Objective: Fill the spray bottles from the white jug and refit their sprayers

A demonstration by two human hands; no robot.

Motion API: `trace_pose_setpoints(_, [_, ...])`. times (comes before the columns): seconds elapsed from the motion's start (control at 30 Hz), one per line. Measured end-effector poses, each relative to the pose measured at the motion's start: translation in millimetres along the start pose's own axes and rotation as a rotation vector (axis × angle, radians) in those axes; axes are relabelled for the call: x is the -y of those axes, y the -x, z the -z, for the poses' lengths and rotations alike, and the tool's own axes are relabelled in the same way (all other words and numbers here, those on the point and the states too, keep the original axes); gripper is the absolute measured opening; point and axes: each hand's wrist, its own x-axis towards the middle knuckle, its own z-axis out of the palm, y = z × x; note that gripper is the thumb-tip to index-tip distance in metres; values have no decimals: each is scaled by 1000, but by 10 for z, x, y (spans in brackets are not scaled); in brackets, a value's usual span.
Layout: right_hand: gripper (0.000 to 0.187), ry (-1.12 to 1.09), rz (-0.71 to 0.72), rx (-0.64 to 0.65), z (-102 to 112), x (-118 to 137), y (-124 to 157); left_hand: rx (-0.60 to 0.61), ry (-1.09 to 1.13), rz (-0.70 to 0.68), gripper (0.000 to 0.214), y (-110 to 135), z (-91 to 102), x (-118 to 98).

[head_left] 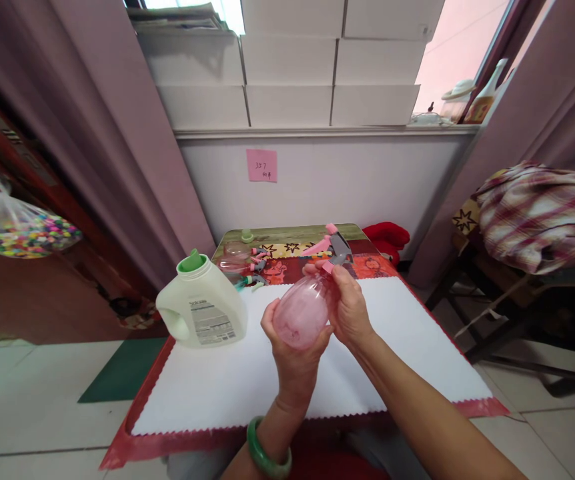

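A clear pink spray bottle (303,312) is held tilted above the white cloth, its grey and pink trigger head (338,247) pointing up and away. My left hand (292,363) wraps round the bottle's rounded base, and a green bangle circles that wrist. At the neck, the fingers of my right hand (350,303) close round the pink collar (328,267). To the left stands a large pale detergent jug (210,310) with a green spout and no cap on it. Behind it several more spray bottles (240,265) lie on their sides.
A small green cap (247,235) sits at the table's back left. The white cloth (202,393) covers the front of the table. Plaid fabric (542,213) is heaped at right. A bag of colourful pieces (22,227) hangs at left. White boxes (287,63) line the sill.
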Motion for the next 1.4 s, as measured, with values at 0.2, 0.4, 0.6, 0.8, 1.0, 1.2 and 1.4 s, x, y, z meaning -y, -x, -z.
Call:
trace_pose_setpoints(0.2, [35,-2,-18,-51,14,25,-18,134,73,-19,110,51,45,39])
trace_pose_setpoints(0.4, [40,-3,28,-98,72,62,-66,215,470,368,88,-31,-4,-179])
trace_pose_setpoints(0.6, [42,6,-12,-181,110,36,-120,276,242,209,106,-68,86,-61])
trace_pose_setpoints(0.8, [50,77,-41,-211,167,-16,-135,344,179,192,95,-93,114,89])
trace_pose_setpoints(1.0, [52,214,-41,-89,142,4,-35,372,447,331,79,-107,76,38])
trace_pose_setpoints(1.2, [54,115,-90,184,92,88,-34,465,567,358,86,-195,98,4])
trace_pose_setpoints(1.4, [45,393,116,256,288,-106,-306,583,340,318,92,-461,138,455])
